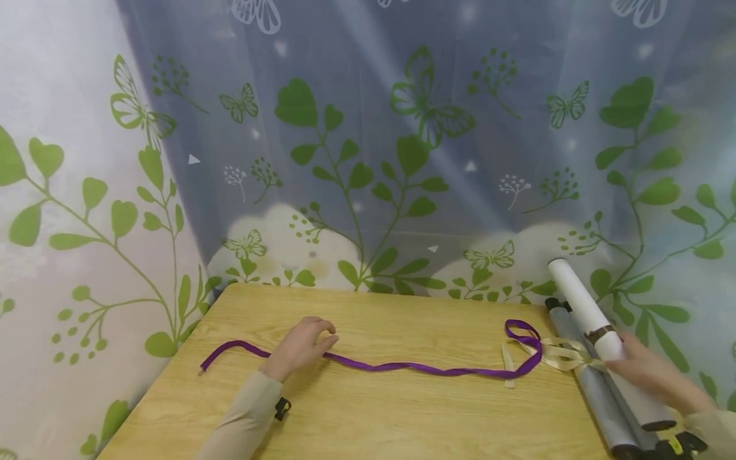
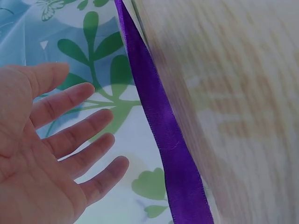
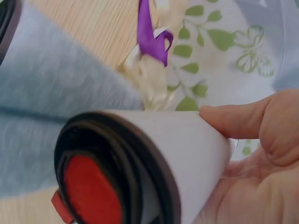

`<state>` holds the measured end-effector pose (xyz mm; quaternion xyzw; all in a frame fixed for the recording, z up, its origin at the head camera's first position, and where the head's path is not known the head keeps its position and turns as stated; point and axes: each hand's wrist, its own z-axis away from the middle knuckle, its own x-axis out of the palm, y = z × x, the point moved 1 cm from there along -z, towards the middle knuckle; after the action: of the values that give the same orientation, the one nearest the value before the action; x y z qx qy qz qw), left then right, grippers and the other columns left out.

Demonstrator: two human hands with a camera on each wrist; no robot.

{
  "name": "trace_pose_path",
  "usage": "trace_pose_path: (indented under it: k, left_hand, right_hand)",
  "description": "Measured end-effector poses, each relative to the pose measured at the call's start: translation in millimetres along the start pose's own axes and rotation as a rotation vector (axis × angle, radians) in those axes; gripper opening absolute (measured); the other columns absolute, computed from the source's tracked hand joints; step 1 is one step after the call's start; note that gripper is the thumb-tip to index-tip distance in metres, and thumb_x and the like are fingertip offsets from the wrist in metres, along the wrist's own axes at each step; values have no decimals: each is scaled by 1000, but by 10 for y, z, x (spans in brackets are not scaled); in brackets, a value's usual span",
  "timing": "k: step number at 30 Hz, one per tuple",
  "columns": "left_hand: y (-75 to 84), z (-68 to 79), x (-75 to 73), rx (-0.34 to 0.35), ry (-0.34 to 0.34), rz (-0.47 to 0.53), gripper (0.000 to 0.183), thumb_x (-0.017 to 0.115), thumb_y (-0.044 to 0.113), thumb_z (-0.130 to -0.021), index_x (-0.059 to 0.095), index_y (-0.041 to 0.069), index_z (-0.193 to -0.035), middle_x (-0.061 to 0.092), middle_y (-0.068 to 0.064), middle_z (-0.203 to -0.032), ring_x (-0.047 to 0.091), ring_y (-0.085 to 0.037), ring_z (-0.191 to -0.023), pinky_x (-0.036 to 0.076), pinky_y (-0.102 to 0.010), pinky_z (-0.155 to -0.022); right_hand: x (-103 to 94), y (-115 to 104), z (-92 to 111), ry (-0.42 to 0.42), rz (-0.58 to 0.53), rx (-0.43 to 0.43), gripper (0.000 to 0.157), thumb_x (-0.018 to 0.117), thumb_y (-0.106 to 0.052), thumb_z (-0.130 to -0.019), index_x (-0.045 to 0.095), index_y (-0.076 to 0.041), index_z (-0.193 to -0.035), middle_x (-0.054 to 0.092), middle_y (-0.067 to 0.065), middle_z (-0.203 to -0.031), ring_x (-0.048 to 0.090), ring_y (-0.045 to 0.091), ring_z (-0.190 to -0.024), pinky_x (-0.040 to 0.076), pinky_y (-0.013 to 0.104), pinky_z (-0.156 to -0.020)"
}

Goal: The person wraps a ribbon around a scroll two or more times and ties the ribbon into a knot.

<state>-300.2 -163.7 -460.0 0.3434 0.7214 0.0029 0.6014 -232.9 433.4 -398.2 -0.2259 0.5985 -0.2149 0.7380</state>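
Observation:
A long purple ribbon (image 1: 391, 367) lies stretched across the wooden table, its right end looped. Over its left part hovers my left hand (image 1: 301, 345); in the left wrist view the fingers (image 2: 77, 133) are spread and relaxed, apart from the ribbon. My right hand (image 1: 650, 374) grips a white rolled-up sheet (image 1: 577, 297) near its lower end. A brown band (image 1: 599, 333) circles this roll. Its end, in the right wrist view, shows dark layered edges (image 3: 154, 154) and a red piece (image 3: 91, 189) inside. The roll is tilted above grey rolls (image 1: 595, 399).
A cream ribbon (image 1: 560, 353) lies around the grey rolls, overlapping the purple loop. The wooden table (image 1: 414, 421) meets a curtain (image 1: 368, 191) printed with leaves and butterflies at the back. The grey rolls lie along the table's right edge.

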Motion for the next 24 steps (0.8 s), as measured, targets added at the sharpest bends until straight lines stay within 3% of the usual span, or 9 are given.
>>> trace_pose_path:
  k: [3, 8, 12, 16, 24]
  left_hand:
    - [6, -11, -1, 0, -3, 9, 24, 61, 23, -98, 69, 4, -110, 70, -12, -111, 61, -34, -112, 49, -50, -96]
    - [2, -37, 14, 13, -18, 10, 26, 60, 23, -98, 68, 3, -113, 69, -12, -112, 63, -33, -109, 50, -49, -94]
    - [11, -60, 28, 26, -37, 20, 27, 59, 22, -99, 68, 2, -113, 69, -13, -112, 64, -33, -106, 51, -49, -92]
    - [24, -85, 33, 14, -50, 29, 28, 59, 22, -99, 67, 1, -115, 68, -14, -113, 64, -32, -105, 51, -48, -92]
    - [66, -146, 43, 12, -84, 30, 28, 58, 22, -99, 68, 0, -114, 69, -15, -112, 66, -32, -101, 53, -47, -88]
  right_hand:
    - [44, -86, -18, -28, -23, -5, 71, 46, -9, -100, -1, 26, -139, 22, 52, -129, 42, 58, -111, 48, 50, -82]
    - [146, -216, -35, 40, -18, -66, 63, 50, -7, -98, 11, 28, -135, 37, 47, -120, 54, 47, -99, 51, 46, -76]
    - [233, -322, -42, 17, -48, -48, 72, 50, -13, -100, 5, 25, -141, 34, 50, -127, 55, 47, -103, 52, 47, -78]
    - [321, -450, -77, -69, -173, -7, 79, 46, -22, -103, -5, 21, -144, 25, 50, -134, 54, 45, -108, 52, 45, -80]
    - [565, -713, -147, -155, -433, 29, 81, 50, -26, -102, -5, 11, -149, 33, 43, -133, 57, 31, -102, 53, 42, -78]
